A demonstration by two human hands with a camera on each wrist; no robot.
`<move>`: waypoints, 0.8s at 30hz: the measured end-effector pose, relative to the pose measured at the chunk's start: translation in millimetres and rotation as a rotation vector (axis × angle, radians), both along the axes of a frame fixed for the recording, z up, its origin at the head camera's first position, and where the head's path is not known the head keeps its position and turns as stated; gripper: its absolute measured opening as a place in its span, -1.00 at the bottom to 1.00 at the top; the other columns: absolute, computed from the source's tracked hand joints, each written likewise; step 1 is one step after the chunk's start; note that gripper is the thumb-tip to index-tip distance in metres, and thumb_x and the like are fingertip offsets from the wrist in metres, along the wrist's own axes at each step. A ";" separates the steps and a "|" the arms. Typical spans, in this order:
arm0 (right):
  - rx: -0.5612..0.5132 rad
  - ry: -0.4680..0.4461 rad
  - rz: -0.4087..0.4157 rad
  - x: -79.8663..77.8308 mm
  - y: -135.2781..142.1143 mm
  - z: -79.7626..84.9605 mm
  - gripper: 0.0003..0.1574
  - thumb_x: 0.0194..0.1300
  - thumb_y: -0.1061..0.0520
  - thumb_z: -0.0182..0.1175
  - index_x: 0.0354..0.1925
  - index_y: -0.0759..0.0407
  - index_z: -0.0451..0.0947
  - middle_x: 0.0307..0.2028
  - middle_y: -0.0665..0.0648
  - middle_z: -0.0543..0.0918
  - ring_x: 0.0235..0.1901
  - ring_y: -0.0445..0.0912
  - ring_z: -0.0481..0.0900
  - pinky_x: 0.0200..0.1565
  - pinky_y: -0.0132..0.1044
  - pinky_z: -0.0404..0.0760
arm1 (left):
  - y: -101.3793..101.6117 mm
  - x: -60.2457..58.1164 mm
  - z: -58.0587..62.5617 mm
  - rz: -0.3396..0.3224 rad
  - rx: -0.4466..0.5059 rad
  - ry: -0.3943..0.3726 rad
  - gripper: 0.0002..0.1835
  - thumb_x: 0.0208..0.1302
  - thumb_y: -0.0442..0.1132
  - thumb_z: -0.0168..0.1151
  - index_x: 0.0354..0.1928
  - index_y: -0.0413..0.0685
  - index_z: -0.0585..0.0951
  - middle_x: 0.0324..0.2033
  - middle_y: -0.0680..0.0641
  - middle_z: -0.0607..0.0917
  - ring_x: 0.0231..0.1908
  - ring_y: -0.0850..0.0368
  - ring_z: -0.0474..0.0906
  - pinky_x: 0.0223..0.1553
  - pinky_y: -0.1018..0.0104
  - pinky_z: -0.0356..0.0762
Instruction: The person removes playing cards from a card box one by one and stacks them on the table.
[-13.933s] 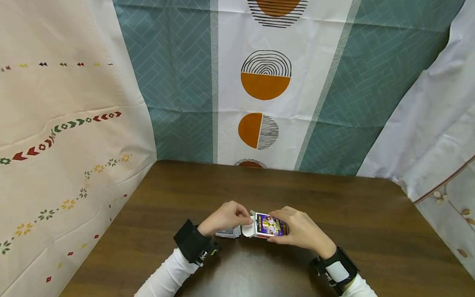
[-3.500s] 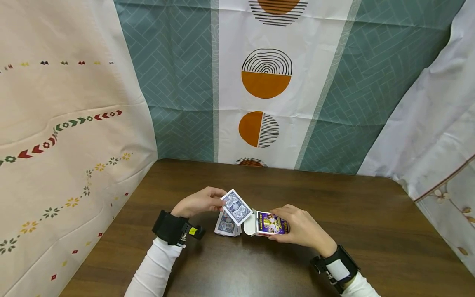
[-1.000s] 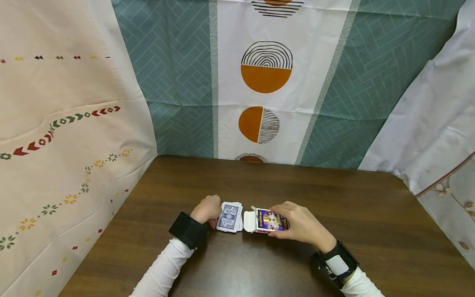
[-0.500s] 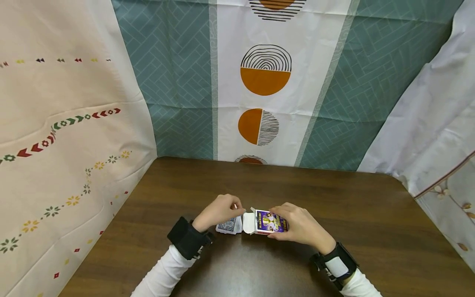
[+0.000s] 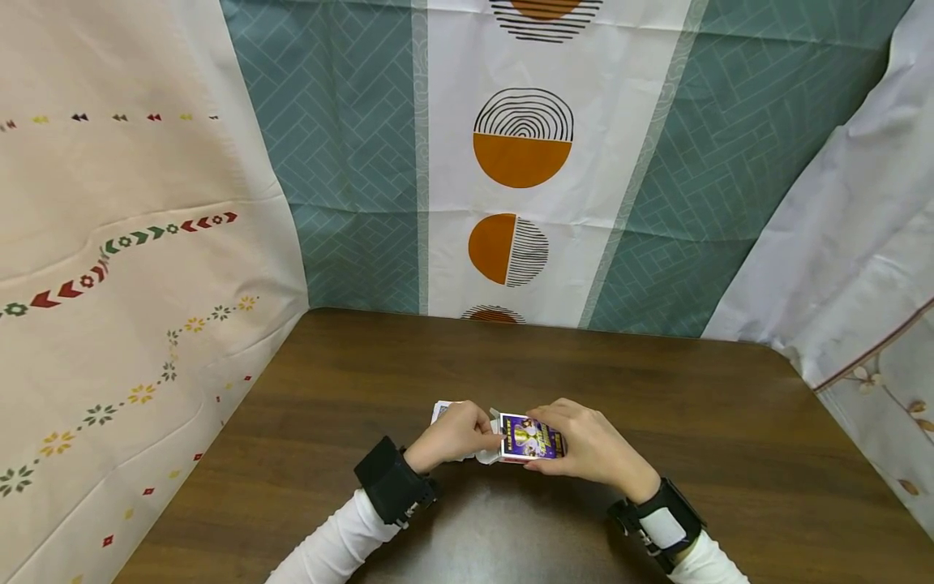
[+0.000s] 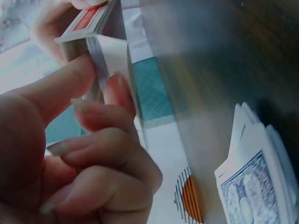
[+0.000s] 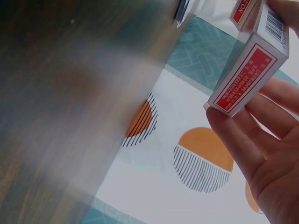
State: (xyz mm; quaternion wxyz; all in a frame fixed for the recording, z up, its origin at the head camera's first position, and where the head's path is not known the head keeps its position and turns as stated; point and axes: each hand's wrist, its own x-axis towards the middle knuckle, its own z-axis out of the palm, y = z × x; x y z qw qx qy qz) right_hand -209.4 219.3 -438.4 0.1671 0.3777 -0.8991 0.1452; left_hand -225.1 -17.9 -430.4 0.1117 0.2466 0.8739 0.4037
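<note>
Patterned cloths hang behind a dark wooden counter (image 5: 657, 405). At its near middle the right hand (image 5: 591, 446) grips the glossy purple card box (image 5: 531, 438), while the left hand (image 5: 456, 434) pinches cards at the box's open white flap (image 6: 112, 60). Best keep the box steady and the thin cards square to the mouth. More blue-backed cards (image 6: 254, 186) lie loosely stacked beside it.
</note>
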 end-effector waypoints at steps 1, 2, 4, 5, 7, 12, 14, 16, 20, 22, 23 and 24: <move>-0.001 0.004 0.002 0.0 -0.1 0.4 -0.26 -0.05 -0.31 0.44 0.00 0.07 0.61 -0.16 -0.06 0.70 -0.19 -0.27 0.55 -0.29 -0.39 0.57 | 0.3 -0.4 -1.1 -0.001 0.008 -0.004 -0.70 0.17 -0.27 0.32 -0.68 -0.22 0.61 -0.81 0.18 0.34 -0.79 0.34 0.19 -0.71 0.50 0.08; -0.002 0.008 0.004 0.0 0.0 0.6 -0.26 -0.05 -0.31 0.44 0.00 0.07 0.61 -0.16 -0.06 0.70 -0.20 -0.27 0.55 -0.29 -0.40 0.57 | 0.4 -1.2 -2.4 -0.002 0.021 -0.021 -0.71 0.17 -0.29 0.32 -0.68 -0.23 0.61 -0.81 0.17 0.36 -0.79 0.33 0.18 -0.71 0.49 0.08; -0.001 0.011 0.006 -0.1 -0.1 0.9 -0.26 -0.05 -0.31 0.44 0.00 0.07 0.61 -0.17 -0.06 0.70 -0.20 -0.27 0.55 -0.31 -0.41 0.56 | -0.1 -3.7 -4.9 -0.009 0.054 -0.075 -0.72 0.17 -0.31 0.32 -0.67 -0.25 0.63 -0.79 0.14 0.39 -0.77 0.32 0.17 -0.68 0.48 0.09; 0.000 0.010 0.007 -0.1 -0.1 0.9 -0.26 -0.05 -0.31 0.44 0.00 0.07 0.61 -0.17 -0.06 0.70 -0.21 -0.28 0.55 -0.31 -0.42 0.55 | -0.5 -5.2 -6.1 -0.014 0.074 -0.112 -0.73 0.17 -0.32 0.32 -0.65 -0.26 0.63 -0.77 0.13 0.42 -0.76 0.31 0.18 -0.67 0.47 0.10; 0.004 0.006 0.005 -0.3 -0.1 0.7 -0.26 -0.04 -0.32 0.43 0.00 0.07 0.61 -0.17 -0.06 0.70 -0.21 -0.28 0.54 -0.32 -0.43 0.54 | -1.8 -8.9 -8.8 -0.019 0.115 -0.198 -0.77 0.18 -0.31 0.32 -0.59 -0.27 0.67 -0.72 0.10 0.48 -0.72 0.29 0.20 -0.64 0.45 0.12; 0.011 0.003 -0.001 -0.7 0.0 0.0 -0.26 -0.04 -0.32 0.43 0.00 0.07 0.61 -0.17 -0.06 0.70 -0.21 -0.28 0.54 -0.32 -0.44 0.54 | -7.1 -17.7 -11.8 -0.050 0.158 -0.341 -0.81 0.23 -0.24 0.30 -0.42 -0.24 0.73 -0.61 0.09 0.52 -0.60 0.22 0.23 -0.57 0.39 0.12; 0.011 0.002 -0.003 -0.9 0.3 -0.4 -0.26 -0.04 -0.33 0.43 0.00 0.07 0.61 -0.17 -0.06 0.70 -0.21 -0.28 0.54 -0.31 -0.43 0.54 | -9.6 -20.1 -11.8 -0.065 0.157 -0.367 -0.80 0.24 -0.22 0.30 -0.37 -0.24 0.74 -0.58 0.08 0.51 -0.54 0.21 0.24 -0.52 0.37 0.12; 0.012 0.001 -0.006 -1.2 0.6 -0.8 -0.26 -0.04 -0.33 0.42 0.00 0.08 0.62 -0.16 -0.06 0.71 -0.21 -0.28 0.55 -0.30 -0.41 0.56 | -12.4 -22.1 -11.4 -0.071 0.148 -0.381 -0.80 0.23 -0.19 0.31 -0.33 -0.21 0.74 -0.54 0.07 0.52 -0.49 0.19 0.27 -0.49 0.36 0.15; 0.018 0.006 -0.012 -2.2 1.7 -1.1 -0.25 -0.02 -0.35 0.41 0.01 0.08 0.62 -0.16 -0.04 0.71 -0.20 -0.26 0.56 -0.27 -0.37 0.58 | -19.6 -25.7 -8.6 -0.084 0.133 -0.388 -0.81 0.22 -0.19 0.32 -0.29 -0.20 0.74 -0.51 0.08 0.51 -0.51 0.19 0.27 -0.48 0.36 0.15; 0.018 0.014 -0.011 -2.9 2.5 -1.1 -0.24 -0.03 -0.36 0.41 0.01 0.09 0.62 -0.16 -0.04 0.71 -0.20 -0.26 0.56 -0.27 -0.36 0.59 | -24.3 -27.5 -5.8 -0.107 0.132 -0.387 -0.81 0.24 -0.21 0.30 -0.32 -0.22 0.73 -0.54 0.09 0.46 -0.55 0.21 0.24 -0.50 0.38 0.15; 0.017 0.018 -0.011 -3.2 2.8 -1.1 -0.24 -0.03 -0.35 0.41 0.00 0.09 0.62 -0.16 -0.04 0.71 -0.20 -0.26 0.56 -0.26 -0.35 0.59 | -26.7 -28.5 -4.3 -0.125 0.134 -0.386 -0.81 0.25 -0.23 0.28 -0.33 -0.25 0.71 -0.56 0.09 0.41 -0.58 0.21 0.21 -0.51 0.38 0.14; 0.016 0.021 -0.011 -3.5 3.1 -1.2 -0.24 -0.04 -0.34 0.42 0.00 0.09 0.62 -0.17 -0.04 0.71 -0.20 -0.26 0.57 -0.26 -0.35 0.59 | -29.2 -29.8 -3.2 -0.148 0.135 -0.383 -0.79 0.27 -0.24 0.26 -0.36 -0.30 0.68 -0.59 0.09 0.36 -0.60 0.21 0.17 -0.53 0.39 0.13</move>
